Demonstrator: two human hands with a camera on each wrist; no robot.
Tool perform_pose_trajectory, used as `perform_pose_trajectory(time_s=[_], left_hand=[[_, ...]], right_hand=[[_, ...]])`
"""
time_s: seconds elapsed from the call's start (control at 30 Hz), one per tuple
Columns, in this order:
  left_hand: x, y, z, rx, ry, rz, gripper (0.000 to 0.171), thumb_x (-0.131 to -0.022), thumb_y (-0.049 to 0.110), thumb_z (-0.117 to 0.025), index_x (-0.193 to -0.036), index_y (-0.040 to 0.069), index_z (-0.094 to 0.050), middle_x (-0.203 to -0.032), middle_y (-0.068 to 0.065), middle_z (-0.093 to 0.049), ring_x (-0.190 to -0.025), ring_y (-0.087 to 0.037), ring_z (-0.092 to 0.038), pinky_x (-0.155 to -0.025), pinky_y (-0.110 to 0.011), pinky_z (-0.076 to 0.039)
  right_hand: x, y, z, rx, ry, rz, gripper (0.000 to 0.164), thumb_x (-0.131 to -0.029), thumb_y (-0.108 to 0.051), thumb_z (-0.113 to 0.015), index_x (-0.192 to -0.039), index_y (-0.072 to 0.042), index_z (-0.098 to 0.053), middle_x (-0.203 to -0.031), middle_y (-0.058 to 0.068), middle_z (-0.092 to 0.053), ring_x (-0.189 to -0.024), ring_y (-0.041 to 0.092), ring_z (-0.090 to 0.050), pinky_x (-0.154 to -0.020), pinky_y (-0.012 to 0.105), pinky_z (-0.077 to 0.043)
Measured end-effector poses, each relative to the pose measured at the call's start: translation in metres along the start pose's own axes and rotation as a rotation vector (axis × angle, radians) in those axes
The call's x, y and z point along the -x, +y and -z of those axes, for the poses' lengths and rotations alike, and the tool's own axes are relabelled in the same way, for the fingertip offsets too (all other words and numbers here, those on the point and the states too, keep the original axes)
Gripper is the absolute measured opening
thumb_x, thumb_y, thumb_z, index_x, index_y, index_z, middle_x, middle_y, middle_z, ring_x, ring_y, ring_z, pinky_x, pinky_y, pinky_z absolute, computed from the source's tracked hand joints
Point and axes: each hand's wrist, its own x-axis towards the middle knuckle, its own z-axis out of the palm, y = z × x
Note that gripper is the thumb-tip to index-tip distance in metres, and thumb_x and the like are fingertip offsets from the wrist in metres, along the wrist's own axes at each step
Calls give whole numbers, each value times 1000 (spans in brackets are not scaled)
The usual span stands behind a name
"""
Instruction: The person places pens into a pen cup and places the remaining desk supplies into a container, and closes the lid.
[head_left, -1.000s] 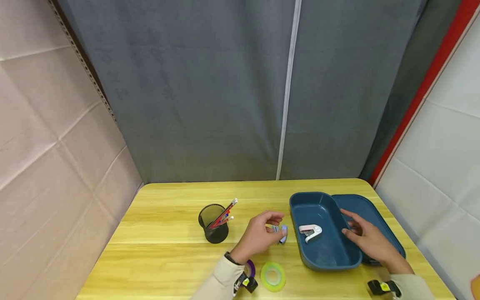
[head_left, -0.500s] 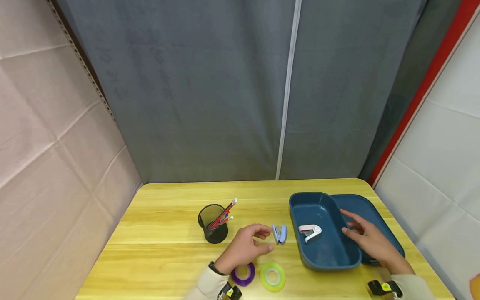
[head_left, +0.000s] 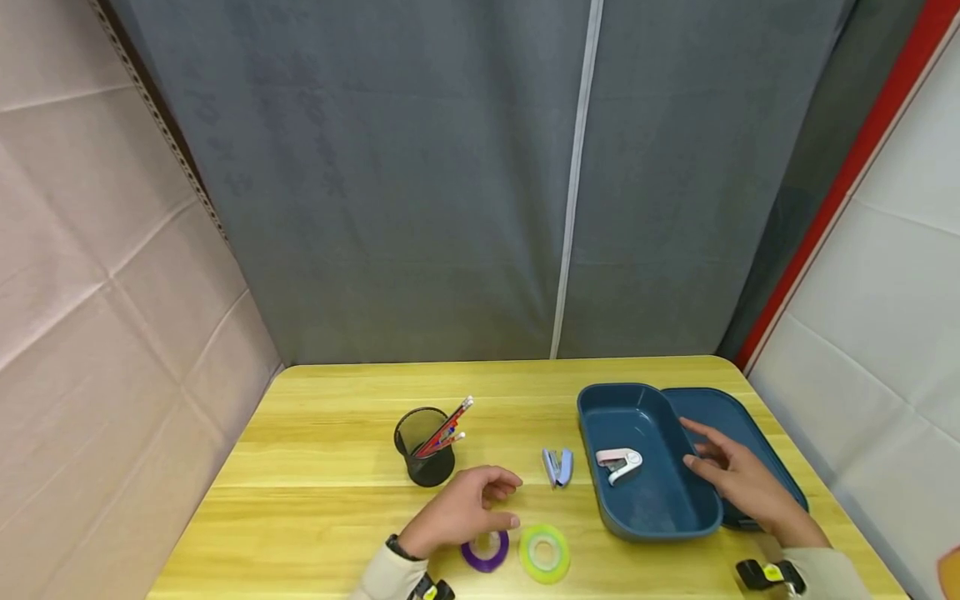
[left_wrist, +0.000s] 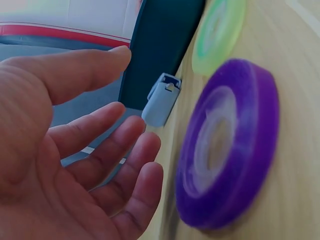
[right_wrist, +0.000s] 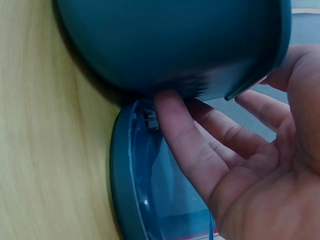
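My left hand (head_left: 461, 512) hovers with relaxed fingers just above a purple roll of tape (head_left: 483, 567), holding nothing. In the left wrist view the purple roll lies to the right of the fingertips. A green-yellow roll of tape (head_left: 545, 575) is flat on the table to its right. Farther back lies a small light blue stapler (head_left: 566, 468). My right hand (head_left: 738, 483) holds the right wall of a dark blue plastic box (head_left: 652, 508), thumb over the rim and fingers against the outside. Inside the box sits a white and pink stapler (head_left: 621, 462).
A matching blue lid (head_left: 761, 446) lies to the right, partly hidden by the box and my right hand. Left of centre stands a black mesh pen holder (head_left: 431, 471) with several red pencils (head_left: 438, 439). A grey curtain (head_left: 412, 208) hangs behind the wooden table (head_left: 322, 467).
My left hand has drawn back from the light blue stapler, moving left and toward the front, over the purple tape. The light blue stapler is uncovered now. The right hand stays on the box.
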Motion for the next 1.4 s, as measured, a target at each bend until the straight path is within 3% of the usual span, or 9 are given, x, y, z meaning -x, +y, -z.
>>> perform_pose_trajectory(time_s=[0.5,0.63,0.83,1.03,1.4], left_hand=[[24,-20,11,-30,-21,-7,55,-82,18,-90,-132,10,-69,-123,-2,-71,-105,-11,-66,-94,-27,-57],[28,-24,13,-79,-41,-20,62,-78,19,-93,-134,13,-68,-127,-1,-70,-108,-9,-64,-97,-27,-56],[32,-24,14,-221,-107,-45,71,-71,26,-98,-135,22,-67,-128,12,-67,-113,-2,-60,-101,-27,-53],[36,-25,14,-392,-124,-102,70,-71,30,-97,-134,26,-66,-135,14,-61,-126,-8,-55,-109,-33,-51],[38,-24,10,-414,-111,-36,71,-70,30,-97,-134,26,-69,-125,14,-54,-115,-3,-54,-105,-31,-52]], right_hand=[[0,0,0,-11,-11,-12,74,-107,-42,-62,-168,-16,-28,-151,34,-51,-119,35,-59,-69,33,-54],[-1,2,0,-9,-12,-21,75,-107,-43,-61,-169,-17,-27,-151,34,-50,-122,37,-58,-71,34,-54],[-2,3,0,-6,-17,-28,76,-107,-45,-61,-169,-16,-27,-151,34,-50,-124,38,-58,-74,35,-54],[-2,2,0,3,-16,-33,75,-108,-44,-61,-169,-15,-27,-150,34,-51,-122,37,-58,-73,35,-54],[1,1,-1,-14,-8,-24,74,-107,-42,-62,-168,-15,-28,-149,32,-52,-114,31,-59,-70,33,-54]])
